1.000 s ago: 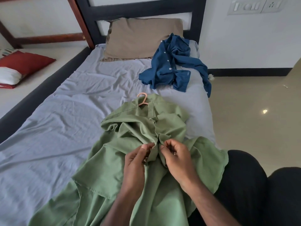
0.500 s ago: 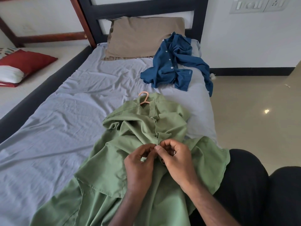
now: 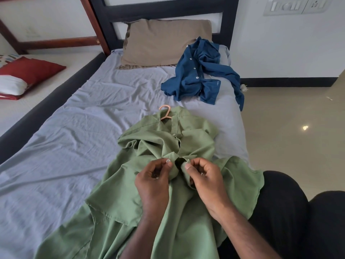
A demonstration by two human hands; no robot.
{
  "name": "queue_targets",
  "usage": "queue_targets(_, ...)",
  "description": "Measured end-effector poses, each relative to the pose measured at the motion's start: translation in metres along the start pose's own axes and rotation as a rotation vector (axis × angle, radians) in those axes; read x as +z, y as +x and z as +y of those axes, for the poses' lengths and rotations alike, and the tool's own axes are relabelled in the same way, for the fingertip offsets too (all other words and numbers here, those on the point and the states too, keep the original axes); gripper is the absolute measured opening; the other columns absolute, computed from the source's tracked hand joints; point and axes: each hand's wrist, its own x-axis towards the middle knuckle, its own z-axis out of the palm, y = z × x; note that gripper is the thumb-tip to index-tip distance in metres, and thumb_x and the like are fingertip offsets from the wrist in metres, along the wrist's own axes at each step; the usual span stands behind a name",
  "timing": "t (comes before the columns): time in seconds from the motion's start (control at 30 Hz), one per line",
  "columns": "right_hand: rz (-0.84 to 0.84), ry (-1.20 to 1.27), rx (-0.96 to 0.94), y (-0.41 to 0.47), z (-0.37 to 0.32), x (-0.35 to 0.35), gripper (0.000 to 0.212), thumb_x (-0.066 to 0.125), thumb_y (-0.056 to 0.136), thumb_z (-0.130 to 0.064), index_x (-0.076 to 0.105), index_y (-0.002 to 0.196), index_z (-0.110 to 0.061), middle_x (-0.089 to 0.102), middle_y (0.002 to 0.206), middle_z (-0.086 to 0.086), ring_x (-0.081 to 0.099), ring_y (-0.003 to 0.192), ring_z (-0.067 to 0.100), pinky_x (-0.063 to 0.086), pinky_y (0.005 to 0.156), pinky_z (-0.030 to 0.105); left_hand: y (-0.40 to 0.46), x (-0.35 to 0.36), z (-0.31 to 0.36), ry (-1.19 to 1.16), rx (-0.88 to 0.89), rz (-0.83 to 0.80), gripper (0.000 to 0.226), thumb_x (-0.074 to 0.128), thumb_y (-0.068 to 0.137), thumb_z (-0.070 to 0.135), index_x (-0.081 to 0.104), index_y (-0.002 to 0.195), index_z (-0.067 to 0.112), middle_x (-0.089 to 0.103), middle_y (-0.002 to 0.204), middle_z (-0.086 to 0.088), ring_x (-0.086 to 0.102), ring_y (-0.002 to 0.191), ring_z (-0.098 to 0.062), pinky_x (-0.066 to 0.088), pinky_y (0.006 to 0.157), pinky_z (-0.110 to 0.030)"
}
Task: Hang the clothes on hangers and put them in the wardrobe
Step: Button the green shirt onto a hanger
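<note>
Buttoning appears to be the step in hand: the green shirt (image 3: 155,202) already sits on the peach hanger (image 3: 165,113), whose hook shows at the collar, and the 2 front edges are being brought together partway down the placket. The left hand (image 3: 152,181) pinches 1 edge of the front between thumb and curled fingers, with a small white button (image 3: 168,161) showing at its thumb tip; the right hand (image 3: 206,179) pinches the facing edge just beside it, fingers curled, a narrow dark gap of open placket between the 2 hands. The next move likely calls for lining the button up with its hole on the right-hand edge and pushing it through while both edges are held taut. Relative to the shirt, both hands lie on its middle, the hanger hook lies at its far end, and the blue shirt (image 3: 201,71), not yet on a hanger, lies crumpled well beyond it near the tan pillow (image 3: 164,42). Grey bedsheet (image 3: 74,137) lies under and to the left of the shirt. No wardrobe is in view.
</note>
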Motion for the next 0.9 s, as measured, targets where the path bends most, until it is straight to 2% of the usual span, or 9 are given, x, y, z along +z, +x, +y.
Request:
queue_targets(0.13,-0.05,-0.008,-0.049,-0.001,0.001,0.004,0.012,0.07,0.093,-0.01,0.067,0.082,-0.009,0.055,0.059,-0.005,0.046,0.055,0.011,0.039,0.054,0.028,-0.003,0.0,0.0,0.064,0.037,-0.023,0.014,0.083,0.079,0.009,0.077,0.081,0.021,0.074,0.073,0.004,0.07,0.069,-0.015,0.057,0.07,-0.037)
queue_targets(0.2,-0.061,-0.034,-0.079,-0.002,0.003,0.005,0.012,0.071,0.093,-0.013,0.068,0.081,-0.013,0.058,0.061,-0.007,0.048,0.057,0.01,0.041,0.056,0.028,-0.008,0.003,0.002,0.072,0.057,-0.062,0.016,0.083,0.079,0.007,0.077,0.082,0.021,0.075,0.075,0.004,0.071,0.072,-0.015,0.057,0.072,-0.035)
queue_targets(0.33,-0.055,-0.046,-0.097,-0.003,0.005,0.004,0.01,0.068,0.094,-0.012,0.071,0.085,-0.013,0.064,0.065,0.001,0.053,0.06,0.009,0.047,0.059,0.031,-0.008,0.001,-0.002,0.018,0.052,-0.114,0.016,0.08,0.08,0.003,0.078,0.085,0.019,0.077,0.081,0.002,0.074,0.079,-0.017,0.057,0.078,-0.033)
queue_targets(0.43,-0.034,-0.059,-0.1,-0.001,0.007,0.004,0.011,0.067,0.096,-0.011,0.074,0.088,-0.016,0.067,0.067,0.0,0.057,0.062,0.009,0.051,0.062,0.032,-0.01,0.0,-0.001,0.016,0.042,-0.176,0.018,0.076,0.085,0.002,0.078,0.089,0.019,0.078,0.085,0.002,0.074,0.086,-0.016,0.057,0.083,-0.031)
queue_targets(0.53,-0.017,-0.069,-0.103,0.0,0.01,0.004,0.009,0.068,0.095,-0.01,0.074,0.09,-0.014,0.069,0.068,0.001,0.06,0.062,0.009,0.051,0.064,0.031,-0.01,0.002,0.001,0.034,0.026,-0.171,0.017,0.074,0.086,0.002,0.078,0.088,0.018,0.078,0.084,0.003,0.074,0.084,-0.013,0.058,0.083,-0.028)
queue_targets(0.63,-0.002,-0.09,-0.137,0.0,0.01,0.003,0.008,0.069,0.094,-0.01,0.075,0.09,-0.013,0.072,0.071,0.004,0.065,0.064,0.013,0.055,0.065,0.032,-0.01,0.004,0.002,0.094,0.025,-0.154,0.015,0.075,0.087,0.006,0.076,0.085,0.021,0.076,0.08,0.007,0.073,0.079,-0.01,0.058,0.08,-0.031)
queue_targets(0.77,0.02,-0.15,-0.192,0.0,0.008,0.003,0.004,0.073,0.091,-0.01,0.075,0.088,-0.012,0.073,0.07,0.001,0.069,0.064,0.017,0.058,0.064,0.034,-0.011,0.005,0.001,0.167,0.04,-0.121,0.015,0.076,0.085,0.008,0.075,0.08,0.023,0.075,0.074,0.009,0.071,0.072,-0.008,0.059,0.075,-0.039)
queue_targets(0.9,-0.017,-0.162,-0.193,-0.002,0.008,0.002,0.011,0.07,0.091,-0.002,0.078,0.09,-0.01,0.075,0.073,0.001,0.072,0.068,0.017,0.061,0.069,0.036,-0.009,0.004,-0.003,0.105,-0.03,-0.113,0.014,0.076,0.086,0.007,0.076,0.079,0.02,0.075,0.072,0.003,0.073,0.072,-0.018,0.06,0.076,-0.047)
